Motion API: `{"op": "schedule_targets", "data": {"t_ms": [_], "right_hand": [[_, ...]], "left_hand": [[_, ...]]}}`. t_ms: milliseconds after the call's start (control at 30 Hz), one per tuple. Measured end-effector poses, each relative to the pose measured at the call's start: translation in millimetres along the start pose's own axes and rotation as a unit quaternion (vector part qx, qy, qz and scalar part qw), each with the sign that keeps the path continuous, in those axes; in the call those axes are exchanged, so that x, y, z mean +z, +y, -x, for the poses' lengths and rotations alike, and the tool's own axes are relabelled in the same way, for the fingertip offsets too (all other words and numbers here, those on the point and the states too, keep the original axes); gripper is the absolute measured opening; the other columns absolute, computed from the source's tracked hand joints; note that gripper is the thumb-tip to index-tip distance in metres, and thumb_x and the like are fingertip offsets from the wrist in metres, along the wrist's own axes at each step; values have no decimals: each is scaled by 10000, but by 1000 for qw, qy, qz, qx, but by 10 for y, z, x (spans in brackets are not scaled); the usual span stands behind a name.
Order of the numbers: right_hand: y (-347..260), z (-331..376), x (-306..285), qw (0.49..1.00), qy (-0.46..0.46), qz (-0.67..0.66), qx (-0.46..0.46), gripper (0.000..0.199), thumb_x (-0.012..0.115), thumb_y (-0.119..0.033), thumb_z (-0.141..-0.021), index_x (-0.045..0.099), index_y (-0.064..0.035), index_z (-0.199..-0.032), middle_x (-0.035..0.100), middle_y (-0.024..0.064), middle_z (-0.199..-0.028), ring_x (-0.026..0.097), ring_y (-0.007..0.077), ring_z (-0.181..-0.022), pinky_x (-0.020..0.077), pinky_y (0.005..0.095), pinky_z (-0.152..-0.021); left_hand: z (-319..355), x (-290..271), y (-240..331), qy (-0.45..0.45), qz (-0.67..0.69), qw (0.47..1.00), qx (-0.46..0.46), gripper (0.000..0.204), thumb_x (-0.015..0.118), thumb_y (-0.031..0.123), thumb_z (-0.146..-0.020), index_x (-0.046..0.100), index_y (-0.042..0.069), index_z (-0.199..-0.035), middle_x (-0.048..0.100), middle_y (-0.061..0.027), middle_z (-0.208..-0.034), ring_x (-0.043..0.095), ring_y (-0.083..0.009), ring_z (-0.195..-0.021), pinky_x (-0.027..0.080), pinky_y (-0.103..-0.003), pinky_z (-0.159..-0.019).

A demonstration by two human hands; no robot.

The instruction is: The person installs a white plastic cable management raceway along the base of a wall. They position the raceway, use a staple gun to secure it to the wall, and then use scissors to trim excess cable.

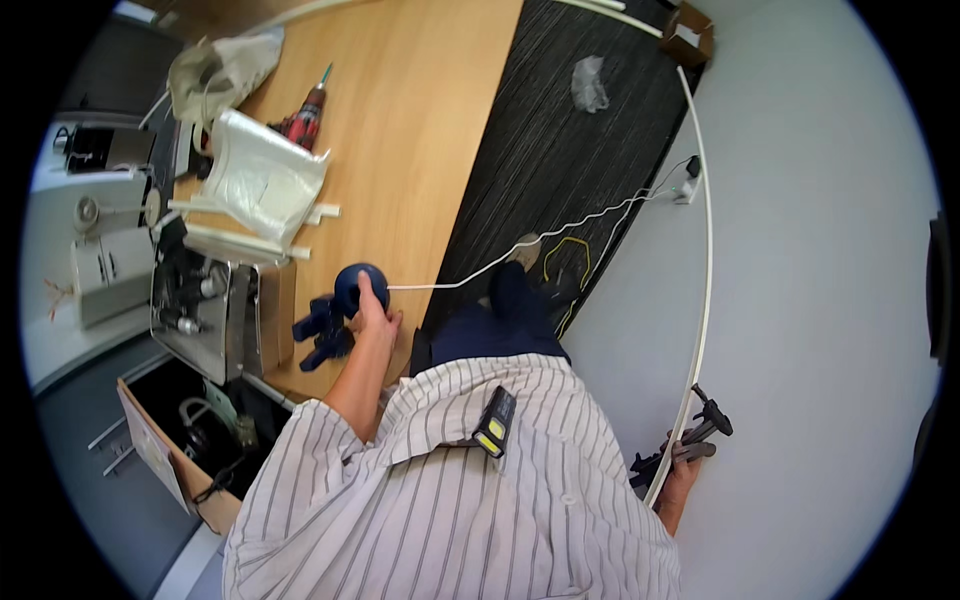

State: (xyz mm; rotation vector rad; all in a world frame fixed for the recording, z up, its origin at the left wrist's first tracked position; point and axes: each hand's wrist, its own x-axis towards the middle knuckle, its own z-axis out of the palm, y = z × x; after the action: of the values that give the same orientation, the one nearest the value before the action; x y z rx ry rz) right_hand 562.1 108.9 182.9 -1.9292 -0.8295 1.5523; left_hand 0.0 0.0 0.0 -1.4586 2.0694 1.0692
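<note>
My left hand (372, 322) is closed on a dark blue round object (360, 289) with a hollow in it, over the edge of the wooden table (420, 130). My thumb lies along it. A white cord (425, 287) runs from beside it toward the wall socket. Next to that hand are dark blue blocky parts (325, 332); whether they belong to the round object I cannot tell. Low at the right, by the wall, my right hand (682, 474) is wrapped round a black tool with a handle and a bar (712, 420). A long white strip (708, 240) passes beside these fingers.
On the table lie a red drill (305, 122), a clear plastic bag (262, 178), white strip pieces (250, 240) and a cloth bag (225, 70). A metal case (200, 310) and an open box (165, 450) stand left. The cord crosses the dark floor (540, 130).
</note>
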Motion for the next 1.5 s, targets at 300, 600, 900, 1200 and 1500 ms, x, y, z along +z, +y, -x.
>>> {"op": "schedule_targets", "data": {"t_ms": [300,600,900,1200,1500], "right_hand": [[-186,-48,49,999,39,-10,-4,388,714,-166,-858,501,-21,-1148,635,146,-1004,595,172,-834,487,306,-752],[-463,-70,354,990,131,-36,26,347,708,-111,-833,535,-17,-1118,651,112,-977,624,167,-837,506,304,-741],[-955,-155,437,989,124,-72,24,308,698,-80,-831,556,-1,-1093,667,85,-958,634,144,-816,521,304,-734],[-634,-103,354,989,137,-47,31,293,719,-53,-808,572,-4,-1057,591,-11,-823,585,99,-771,487,282,-744],[-147,249,463,978,158,-106,85,543,786,-84,-786,500,13,-1238,563,-34,-890,562,70,-803,467,250,-752]], "left_hand": [[681,1316,531,-89,-41,987,129,1100,856,574,-624,275,-51,-1318,572,-184,-1127,576,-255,-765,524,-387,-600],[1131,3601,1944,-216,-107,948,207,1014,754,608,-733,305,60,-1458,361,-137,-1502,427,-339,-1300,399,-552,-1007],[1331,4952,3259,-321,-64,927,184,714,682,405,-882,366,36,-1405,369,-190,-1474,480,-393,-1228,518,-492,-923],[1194,5230,3677,-340,-137,895,254,589,582,450,-926,475,84,-1375,470,-90,-1447,484,-265,-1277,513,-409,-936],[1863,4176,2881,-249,-109,914,300,600,609,547,-879,503,210,-1364,491,-7,-1432,481,-213,-1261,502,-399,-879]]}}
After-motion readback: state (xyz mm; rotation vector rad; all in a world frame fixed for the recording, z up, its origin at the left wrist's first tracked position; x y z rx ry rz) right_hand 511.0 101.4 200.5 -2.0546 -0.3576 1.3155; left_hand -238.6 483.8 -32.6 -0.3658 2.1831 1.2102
